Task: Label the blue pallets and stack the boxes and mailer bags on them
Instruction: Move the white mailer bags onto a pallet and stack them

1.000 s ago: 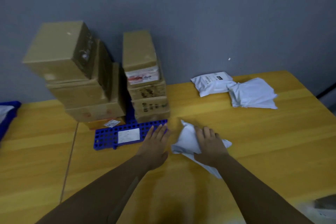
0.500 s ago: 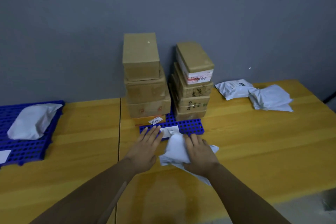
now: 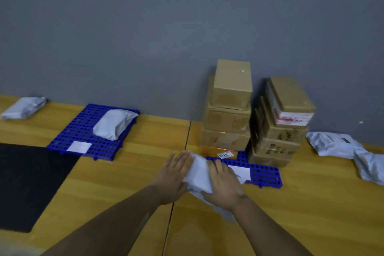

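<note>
A white mailer bag (image 3: 197, 174) is held between my hands above the table, by the front left corner of the right blue pallet (image 3: 265, 174). My left hand (image 3: 174, 174) presses its left side with straight fingers. My right hand (image 3: 225, 187) grips it from the right, fingers lying over its top, and the bag's tail hangs under that wrist. This pallet carries a white label (image 3: 241, 171) and two stacks of cardboard boxes (image 3: 228, 110) (image 3: 280, 127). The left blue pallet (image 3: 83, 131) bears a label (image 3: 79, 147) and one mailer bag (image 3: 114, 122).
Two more mailer bags (image 3: 332, 143) (image 3: 369, 166) lie on the wooden table (image 3: 124, 183) at the right, and another mailer bag (image 3: 22, 108) at the far left. A black mat (image 3: 27, 183) covers the front left. A grey wall stands behind.
My view has swung left, bringing the left pallet and black mat into sight. My left hand has come against the bag, and both hands have moved it left of the right pallet's label.
</note>
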